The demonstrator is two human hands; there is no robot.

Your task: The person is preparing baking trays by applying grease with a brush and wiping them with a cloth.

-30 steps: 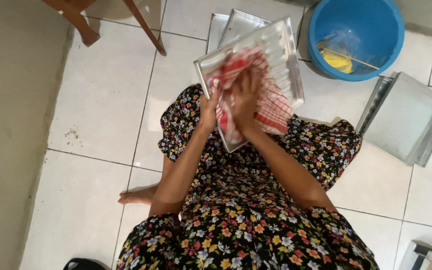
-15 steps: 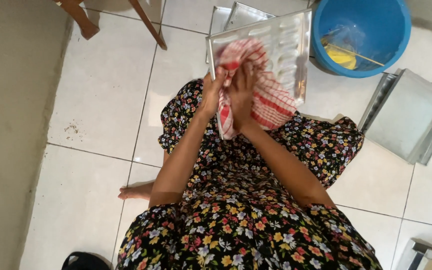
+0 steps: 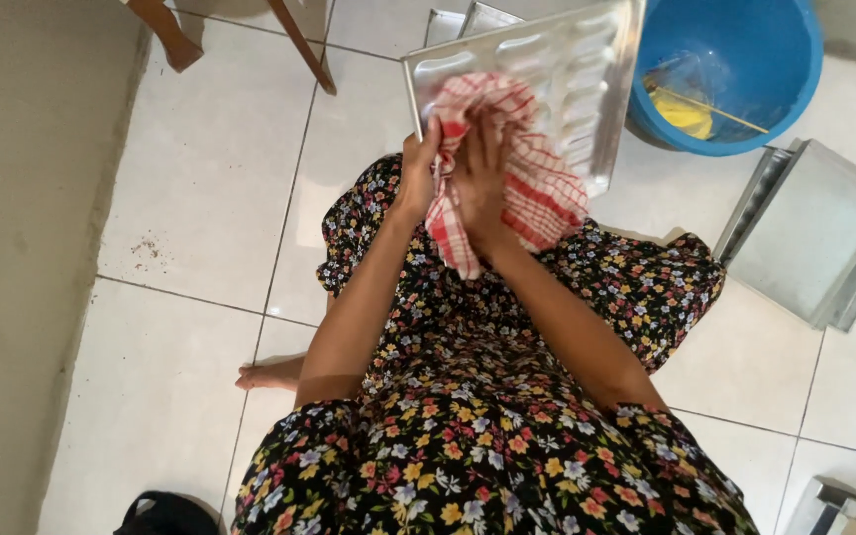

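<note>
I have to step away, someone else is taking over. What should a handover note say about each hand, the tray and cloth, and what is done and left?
Left hand: grip on the near edge of the metal tray, holding it tilted over the lap.
Right hand: pressed on the red checked cloth, which lies against the tray's ridged face.
Nearby: blue bucket behind the tray, more metal trays stacked on the floor tiles at the right.
Done: cloth is on the tray's lower part.
Left: the upper part shows uncovered; whether it is wiped cannot be told.

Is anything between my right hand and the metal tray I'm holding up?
Yes: the red checked cloth lies between the right hand and the metal tray. The left hand grips the tray's edge directly.
</note>
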